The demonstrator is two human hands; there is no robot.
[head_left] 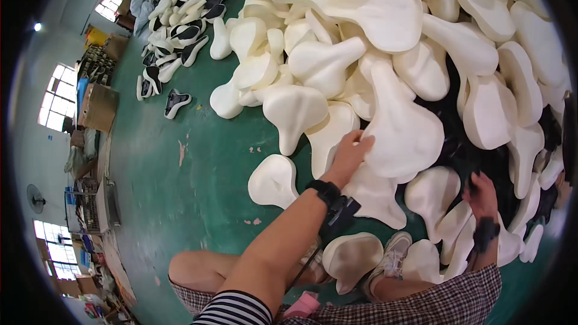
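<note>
My left hand (351, 155) has its fingers closed at the left edge of a large cream foam bicycle saddle pad (404, 135), which lies on the pile with its narrow nose pointing away from me. Further right, my right hand (482, 195) is raised over black material (460, 150) among the pads. Its fingertips look dark and smeared, so what they hold, if anything, cannot be made out. Below the left hand's pad sits another cream pad (376, 198). A saddle pad (436, 195) lies between my two hands. Both wrists wear black bands.
A tall heap of cream saddle pads (385, 15) spreads ahead and to the right. One pad (352, 259) rests between my shoes. On the green floor (205, 180) at left lies a lone black-and-white saddle (176, 103), near a farther saddle pile. Boxes (99, 107) and shelves line the wall.
</note>
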